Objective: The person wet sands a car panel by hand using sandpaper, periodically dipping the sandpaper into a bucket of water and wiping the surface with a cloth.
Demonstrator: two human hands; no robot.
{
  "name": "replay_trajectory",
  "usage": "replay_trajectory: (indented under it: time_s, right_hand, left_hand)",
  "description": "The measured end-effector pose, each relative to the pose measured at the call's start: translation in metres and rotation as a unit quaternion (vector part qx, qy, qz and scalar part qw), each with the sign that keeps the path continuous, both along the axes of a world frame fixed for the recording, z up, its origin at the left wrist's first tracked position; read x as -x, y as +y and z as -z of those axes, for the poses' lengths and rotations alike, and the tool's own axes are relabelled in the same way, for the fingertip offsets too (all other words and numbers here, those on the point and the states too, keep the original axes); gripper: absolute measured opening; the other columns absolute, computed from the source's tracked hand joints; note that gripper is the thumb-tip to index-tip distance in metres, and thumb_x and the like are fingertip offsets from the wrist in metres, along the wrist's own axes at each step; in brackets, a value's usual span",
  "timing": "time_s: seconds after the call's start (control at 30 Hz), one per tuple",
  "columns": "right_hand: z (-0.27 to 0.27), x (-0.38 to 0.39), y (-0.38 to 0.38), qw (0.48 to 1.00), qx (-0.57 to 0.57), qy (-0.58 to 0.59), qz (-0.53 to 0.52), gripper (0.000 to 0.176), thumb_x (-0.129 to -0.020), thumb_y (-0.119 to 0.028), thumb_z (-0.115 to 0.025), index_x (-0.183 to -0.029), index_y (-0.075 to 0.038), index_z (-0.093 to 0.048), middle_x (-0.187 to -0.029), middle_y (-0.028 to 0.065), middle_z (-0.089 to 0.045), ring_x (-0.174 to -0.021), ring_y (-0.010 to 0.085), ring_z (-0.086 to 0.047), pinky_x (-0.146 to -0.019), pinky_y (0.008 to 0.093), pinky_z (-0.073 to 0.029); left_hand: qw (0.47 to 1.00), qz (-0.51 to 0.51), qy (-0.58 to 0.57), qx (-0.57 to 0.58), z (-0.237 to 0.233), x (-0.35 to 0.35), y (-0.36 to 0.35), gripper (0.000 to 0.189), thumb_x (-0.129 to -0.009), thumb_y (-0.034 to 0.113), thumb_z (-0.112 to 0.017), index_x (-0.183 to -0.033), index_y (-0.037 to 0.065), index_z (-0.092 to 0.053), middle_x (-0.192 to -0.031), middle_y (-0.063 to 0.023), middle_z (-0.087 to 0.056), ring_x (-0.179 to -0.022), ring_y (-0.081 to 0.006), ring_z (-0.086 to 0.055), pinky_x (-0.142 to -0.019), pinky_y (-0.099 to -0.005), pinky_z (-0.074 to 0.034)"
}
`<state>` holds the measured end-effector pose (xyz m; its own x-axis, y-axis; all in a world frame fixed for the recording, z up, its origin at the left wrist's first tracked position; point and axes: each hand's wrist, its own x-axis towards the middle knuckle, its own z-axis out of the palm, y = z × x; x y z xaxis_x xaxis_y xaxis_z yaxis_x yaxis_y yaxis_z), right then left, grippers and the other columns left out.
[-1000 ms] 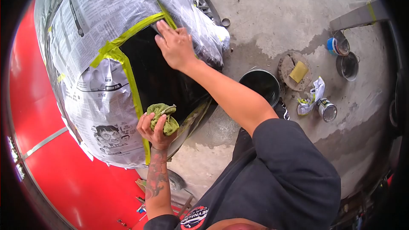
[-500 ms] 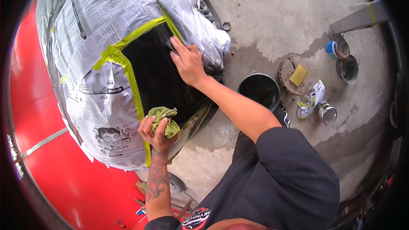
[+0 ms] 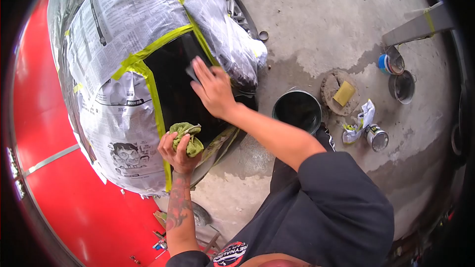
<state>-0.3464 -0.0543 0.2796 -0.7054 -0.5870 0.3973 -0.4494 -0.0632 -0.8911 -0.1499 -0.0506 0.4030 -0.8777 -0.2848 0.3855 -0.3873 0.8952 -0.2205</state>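
Note:
My left hand (image 3: 177,157) is wrapped round a crumpled green cloth (image 3: 186,137) at the lower edge of a glossy black car panel (image 3: 170,71). Higher on that panel, my right hand (image 3: 216,91) lies palm down, blurred by motion. Under its fingertips shows a piece of dark grey sandpaper (image 3: 191,72), pressed to the surface and partly hidden. Yellow-green masking tape (image 3: 156,101) borders the panel, and newspaper (image 3: 126,131) covers the bodywork around it.
To the right stands a dark bucket (image 3: 297,110) on the concrete floor. Beside it a yellow sponge (image 3: 344,93) rests on a round slab (image 3: 328,89). Farther right are a paint can (image 3: 378,139), crumpled paper (image 3: 364,116) and more tins. Red panels (image 3: 59,183) lie left.
My right hand has slid slightly down the panel with the sandpaper. The left hand keeps its hold on the cloth. The whole view has shifted a little.

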Motion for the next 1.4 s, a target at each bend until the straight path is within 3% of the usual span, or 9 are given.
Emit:
replay_trajectory:
  time_s: [0.2, 0.37, 0.5, 0.6, 0.7, 0.8, 0.97, 1.27, 1.4]
  right_hand:
    - [-0.019, 0.032, -0.031, 0.999, -0.053, 0.012, -0.003, 0.056, -0.099, -0.035, -0.059, -0.148, -0.009, -0.051, -0.154, 0.0083, -0.053, -0.112, 0.0365, -0.057, -0.092, 0.0520, -0.047]
    - [0.065, -0.019, 0.086, 0.971, 0.013, -0.073, -0.229, 0.054, -0.101, -0.020, -0.055, -0.152, -0.006, -0.044, -0.151, 0.0173, -0.052, -0.111, 0.0363, -0.060, -0.094, 0.0484, -0.047]
    - [0.057, 0.001, 0.167, 0.687, -0.015, -0.699, -0.198, 0.041, -0.101, -0.019, -0.061, -0.139, -0.006, -0.053, -0.124, 0.0092, -0.063, -0.110, 0.0238, -0.064, -0.092, 0.0396, -0.050]
    - [0.018, 0.027, 0.208, 0.707, 0.004, -0.689, -0.163, 0.038, -0.096, -0.013, -0.069, -0.130, -0.005, -0.055, -0.115, 0.0044, -0.063, -0.106, 0.0173, -0.062, -0.088, 0.0351, -0.051]
    - [0.008, 0.039, 0.206, 0.778, 0.069, -0.577, -0.237, 0.044, -0.092, -0.009, -0.073, -0.131, -0.003, -0.052, -0.111, 0.0039, -0.064, -0.101, 0.0146, -0.061, -0.083, 0.0330, -0.051]
    - [-0.026, 0.054, 0.215, 0.866, 0.024, -0.414, -0.281, 0.040, -0.091, -0.010, -0.074, -0.125, 0.001, -0.058, -0.110, 0.0044, -0.067, -0.100, 0.0121, -0.062, -0.088, 0.0309, -0.050]
    - [-0.061, 0.053, 0.243, 0.968, -0.046, -0.132, -0.206, 0.031, -0.090, -0.014, -0.077, -0.114, 0.002, -0.066, -0.097, 0.0049, -0.069, -0.092, 0.0100, -0.062, -0.080, 0.0304, -0.051]
    - [-0.064, 0.062, 0.261, 0.931, -0.046, -0.297, -0.209, 0.020, -0.092, -0.015, -0.075, -0.099, 0.002, -0.071, -0.073, 0.0016, -0.066, -0.069, 0.0067, -0.059, -0.064, 0.0282, -0.048]
    - [-0.059, 0.066, 0.254, 0.896, -0.005, -0.368, -0.249, 0.025, -0.093, -0.017, -0.076, -0.111, 0.000, -0.068, -0.087, 0.0001, -0.068, -0.076, 0.0066, -0.059, -0.067, 0.0260, -0.049]
  left_hand:
    - [1.000, 0.012, -0.007, -0.003, 0.001, -0.002, -0.003, 0.046, -0.071, 0.021, -0.082, -0.111, 0.021, -0.061, -0.120, -0.0103, -0.053, -0.111, -0.0375, -0.056, -0.093, -0.0530, -0.048]
    - [0.999, 0.031, 0.008, 0.002, -0.007, 0.006, 0.001, 0.054, -0.071, 0.046, -0.089, -0.107, 0.017, -0.061, -0.117, -0.0118, -0.055, -0.110, -0.0384, -0.055, -0.092, -0.0548, -0.047]
    - [0.998, 0.002, 0.033, -0.044, -0.014, 0.019, 0.014, 0.041, -0.074, 0.041, -0.087, -0.092, 0.012, -0.064, -0.108, -0.0124, -0.059, -0.105, -0.0379, -0.057, -0.089, -0.0531, -0.048]
    - [0.991, -0.027, 0.084, -0.099, -0.015, 0.038, 0.033, 0.023, -0.076, 0.023, -0.086, -0.076, 0.007, -0.069, -0.098, -0.0119, -0.066, -0.095, -0.0346, -0.062, -0.082, -0.0467, -0.050]
    - [0.955, -0.053, 0.057, -0.285, 0.001, 0.059, 0.075, 0.031, -0.082, 0.020, -0.083, -0.110, 0.008, -0.077, -0.099, -0.0118, -0.068, -0.093, -0.0304, -0.065, -0.083, -0.0399, -0.053]
    - [0.814, -0.083, 0.047, -0.573, 0.016, 0.072, 0.101, 0.049, -0.086, 0.018, -0.082, -0.131, 0.005, -0.069, -0.107, -0.0127, -0.075, -0.094, -0.0219, -0.071, -0.086, -0.0347, -0.054]
    - [0.754, -0.088, 0.096, -0.644, 0.014, 0.078, 0.108, 0.031, -0.102, 0.026, -0.062, -0.086, 0.000, -0.064, -0.079, 0.0026, -0.058, -0.076, -0.0070, -0.047, -0.070, -0.0277, -0.043]
    - [0.634, -0.101, 0.212, -0.737, 0.000, 0.081, 0.116, 0.026, -0.100, 0.020, -0.068, -0.083, 0.001, -0.070, -0.074, 0.0030, -0.065, -0.062, -0.0036, -0.055, -0.057, -0.0228, -0.043]
    - [0.595, -0.131, 0.227, -0.760, -0.002, 0.081, 0.121, 0.025, -0.100, 0.021, -0.069, -0.083, 0.003, -0.069, -0.075, 0.0024, -0.065, -0.061, -0.0043, -0.056, -0.057, -0.0232, -0.043]
